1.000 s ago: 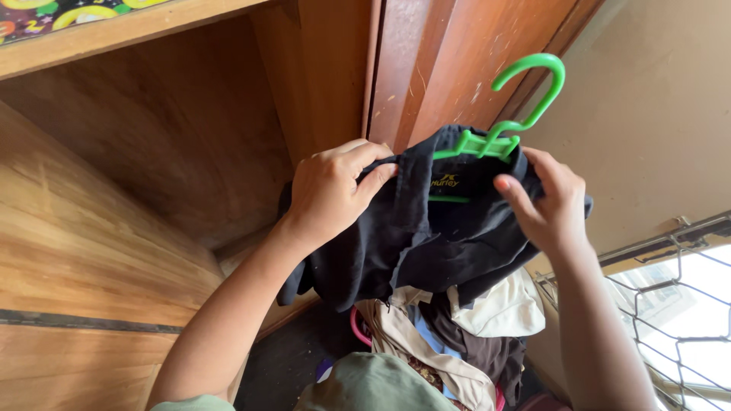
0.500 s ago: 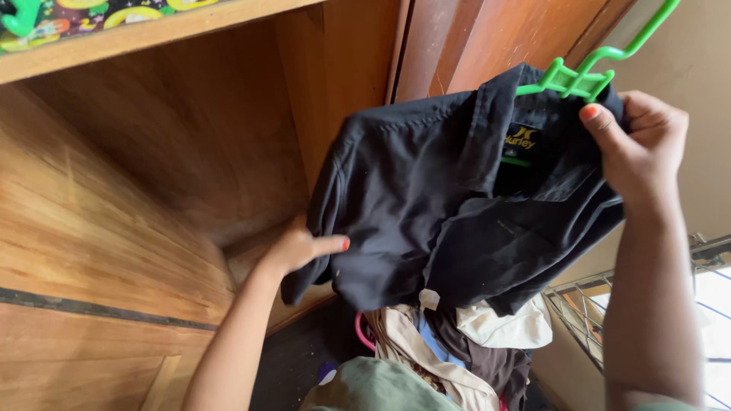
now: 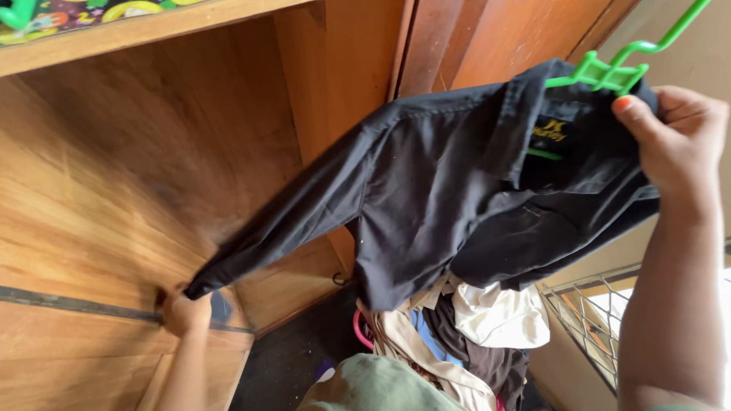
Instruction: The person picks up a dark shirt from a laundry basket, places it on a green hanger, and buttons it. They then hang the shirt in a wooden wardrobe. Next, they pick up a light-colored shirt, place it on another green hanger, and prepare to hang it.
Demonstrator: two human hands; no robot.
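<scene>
The black shirt point(image 3: 449, 190), collared and creased, hangs on a green hanger point(image 3: 609, 72). The right hand point(image 3: 678, 144) fingers grip its collar; the left hand point(image 3: 185, 312) fingers clasp the stretched sleeve's cuff.

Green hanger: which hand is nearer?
Right. The right hand grips the black shirt at the collar, just below the green hanger; the left hand holds the sleeve cuff, far down-left.
</scene>
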